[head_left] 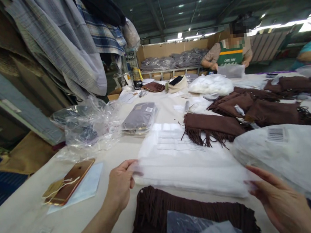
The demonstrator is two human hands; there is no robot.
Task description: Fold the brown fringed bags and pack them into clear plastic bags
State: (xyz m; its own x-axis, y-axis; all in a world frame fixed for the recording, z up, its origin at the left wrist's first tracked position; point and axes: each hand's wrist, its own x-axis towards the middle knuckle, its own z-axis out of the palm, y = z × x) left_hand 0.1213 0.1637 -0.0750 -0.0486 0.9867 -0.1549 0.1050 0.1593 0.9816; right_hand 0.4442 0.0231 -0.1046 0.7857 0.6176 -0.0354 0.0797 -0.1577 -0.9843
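- Fringe of a brown suede piece (165, 208) lies nearest me, just below my fingers, with a clear plastic sheet (192, 227) resting on top of it.
- Left hand (120, 185) pinches the near-left corner of a stack of thin white poly bags (188, 161); my thumb and fingers (131, 169) are clamped together on that edge, probably to hold the slippery stack steady.
- Right hand (278, 200) meets the stack's near-right corner, fingers closed on the film as far as I can judge, though the thumb is hidden behind the plastic.
- The stack sits flat on the pale tabletop (29, 215), spanning the gap between my two hands and stretching away from my fingertips.
- Left of my left fingers, well apart, a gold phone (69, 181) with a white cable lies on a bluish sheet.
- Right of my right fingers, a filled grey bag with a barcode label (293, 154) bulges close by.
- Beyond my fingertips lie more brown fringed pieces (214, 125), a packed flat bag (140, 117) and crumpled clear plastic (86, 123).
- At the far end a person in a green apron (229, 55) works at the same tabletop; shirts (61, 41) hang upper left under a dark metal roof with strip lights.
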